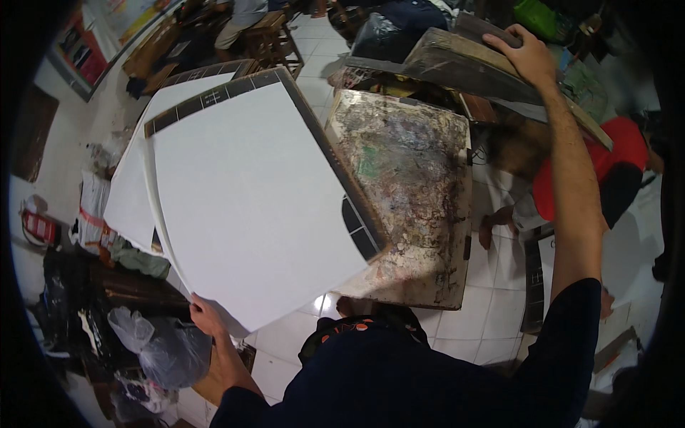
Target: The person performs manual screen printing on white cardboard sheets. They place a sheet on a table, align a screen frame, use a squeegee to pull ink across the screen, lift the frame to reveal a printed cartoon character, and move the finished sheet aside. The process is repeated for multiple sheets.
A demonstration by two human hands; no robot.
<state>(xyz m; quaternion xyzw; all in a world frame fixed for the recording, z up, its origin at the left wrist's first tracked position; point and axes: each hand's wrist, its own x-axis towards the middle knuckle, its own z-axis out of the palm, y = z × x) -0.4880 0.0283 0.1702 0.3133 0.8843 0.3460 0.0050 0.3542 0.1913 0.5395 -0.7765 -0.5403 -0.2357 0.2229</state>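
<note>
The work in hand looked like handling a large white sheet [250, 192] at its near end, with the far end lying on a dark board [360, 227] marked with pale lines. The left hand [207, 318] had its grip closed on the sheet's left edge, close to the near corner, thumb and fingers pinching the margin. The right hand [526, 58] was far off to the upper right, its grip closed over the upper edge of a dark wooden piece [477, 31]; how firmly it pressed could not be told. The sheet lay left of centre, beside a paint-crusted bench [414, 207], and the board's right corner overlapped the bench top in this view, though whether they touched was unclear. The sheet's long axis slanted from far left to near right, one short end pointing away from the person and the other toward the body, the near end jutting past the board. Its left margin curled a little, and a curved cut in the right edge bared the board's lines. As a judgement, moving the sheet without creasing it called for even tension along that loose left margin and a second hold on the opposite side.
</note>
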